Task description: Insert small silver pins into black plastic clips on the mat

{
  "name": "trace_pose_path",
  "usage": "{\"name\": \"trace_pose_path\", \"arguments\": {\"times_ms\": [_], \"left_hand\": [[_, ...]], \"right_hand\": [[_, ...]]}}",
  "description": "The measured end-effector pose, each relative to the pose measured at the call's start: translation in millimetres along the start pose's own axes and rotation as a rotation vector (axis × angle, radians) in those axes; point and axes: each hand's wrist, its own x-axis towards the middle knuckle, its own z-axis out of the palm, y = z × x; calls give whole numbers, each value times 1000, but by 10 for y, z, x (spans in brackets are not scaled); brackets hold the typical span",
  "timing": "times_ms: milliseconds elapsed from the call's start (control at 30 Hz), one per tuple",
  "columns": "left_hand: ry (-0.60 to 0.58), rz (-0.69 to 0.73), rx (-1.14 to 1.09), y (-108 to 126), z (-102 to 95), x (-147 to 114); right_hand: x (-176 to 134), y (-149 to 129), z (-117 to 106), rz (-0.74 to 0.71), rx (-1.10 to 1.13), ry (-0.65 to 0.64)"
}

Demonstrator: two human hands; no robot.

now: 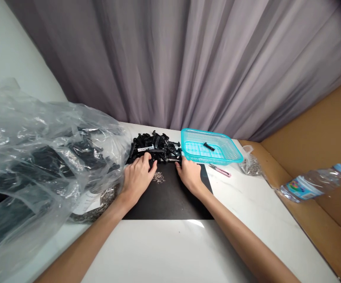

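Both hands' fingers curl into the pile of black parts (155,147), grip hidden; one black part (209,146) lies in the teal basket (232,155).

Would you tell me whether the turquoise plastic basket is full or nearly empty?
Nearly empty: the turquoise plastic basket holds a single small black plastic part, its mesh floor otherwise bare.

1. Left hand (137,175) and right hand (189,174) palm-down on black mat (170,200), fingertips touching pile of black parts (155,147).
2. Between hands: small heap of screws (158,177).
3. Just beyond right hand: turquoise basket (226,157), one black part (209,146) inside.
4. Left of left hand: clear plastic bag (41,157).
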Motion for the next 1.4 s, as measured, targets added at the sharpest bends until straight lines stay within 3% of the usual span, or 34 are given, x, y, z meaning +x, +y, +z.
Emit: {"name": "trace_pose_path", "arguments": {"times_ms": [167,333,633,767,1000,1300,1400], "left_hand": [[24,72,-35,46,21,-17],[-17,271,-108,76,111,87],[-172,601,-149,115,402,933],[-248,695,-127,92,503,1154],[-279,745,-77,-6,529,1216],[-299,694,-87,-67,479,1245],[-300,659,-94,-32,481,1247]], "right_hand": [[-23,-17,-31,-40,-72,9],[-120,82,-110,-123,-115,5],[-65,203,-136,-199,-188,1],[9,224,-92,-266,-213,-7],[32,257,-160,-323,-210,-23],[-292,215,-290,-420,-123,-25],[-378,290,-361,-434,-48,62]]}}
